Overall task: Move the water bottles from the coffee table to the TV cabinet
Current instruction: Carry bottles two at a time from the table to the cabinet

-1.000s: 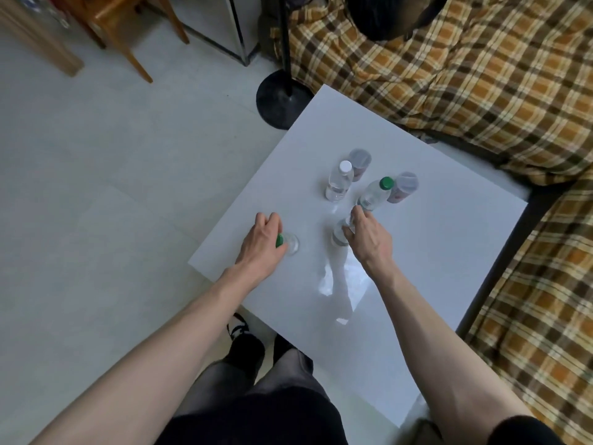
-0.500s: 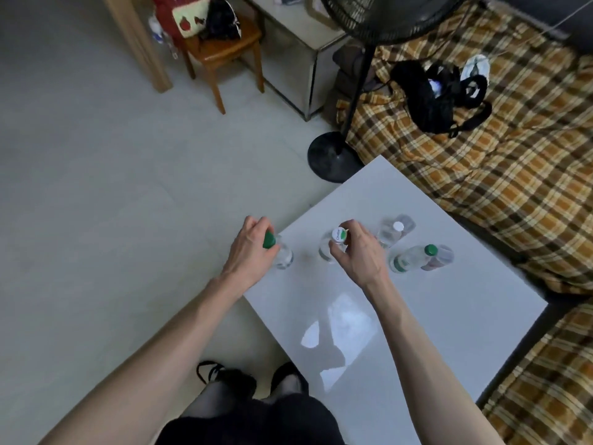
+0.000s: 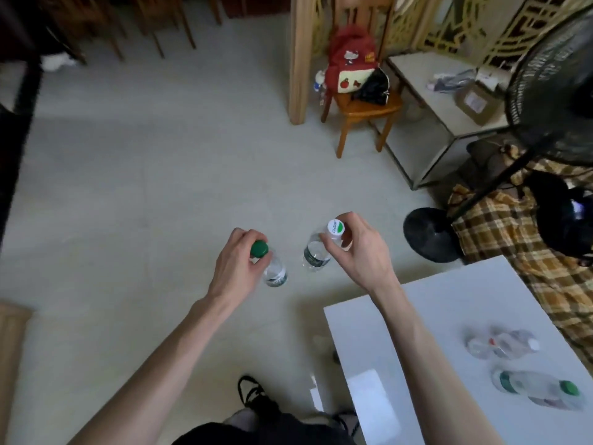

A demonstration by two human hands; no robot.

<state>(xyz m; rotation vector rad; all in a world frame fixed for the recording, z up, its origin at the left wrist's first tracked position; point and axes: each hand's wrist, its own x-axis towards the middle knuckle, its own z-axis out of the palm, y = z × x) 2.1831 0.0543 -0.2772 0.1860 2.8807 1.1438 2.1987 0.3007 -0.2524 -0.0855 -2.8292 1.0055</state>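
My left hand [image 3: 236,264] grips a clear water bottle with a green cap [image 3: 272,271] by its neck, held upright over the floor. My right hand [image 3: 359,252] holds a second clear bottle with a white cap [image 3: 316,255] the same way, just to the right of the first. Both bottles hang left of the white coffee table [image 3: 417,316]. On the table's right part stand a green-capped bottle [image 3: 539,385] and blurred white-capped bottles [image 3: 500,345]. I cannot tell which piece of furniture is the TV cabinet.
A black fan base [image 3: 430,236] stands on the floor ahead of the table, its head at the upper right. A wooden chair [image 3: 362,107] carries a red backpack. A low glass-framed table [image 3: 449,101] sits behind it. A plaid sofa cover [image 3: 513,252] lies right.
Both hands have lifted their bottles off the coffee table and carried them left over the floor. The view has swung up and left, so the table now sits at the lower right.
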